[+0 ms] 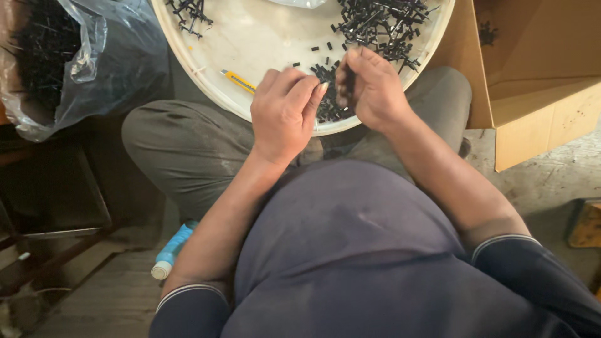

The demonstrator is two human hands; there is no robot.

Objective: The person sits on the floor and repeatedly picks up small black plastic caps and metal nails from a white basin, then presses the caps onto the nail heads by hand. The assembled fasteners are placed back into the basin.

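Observation:
A round white tray (263,44) rests on my knees and holds small black plastic parts (382,22) in heaps. My left hand (285,112) is curled over the near rim, fingers bent onto a pile of short black pieces (327,107). My right hand (369,87) is closed beside it, pinching a thin black piece between thumb and fingers. The two hands almost touch. A yellow utility knife (239,81) lies on the tray just left of my left hand.
A clear plastic bag (94,56) full of black parts sits at the left. An open cardboard box (532,81) stands at the right. A blue bottle (172,250) lies on the floor by my left leg.

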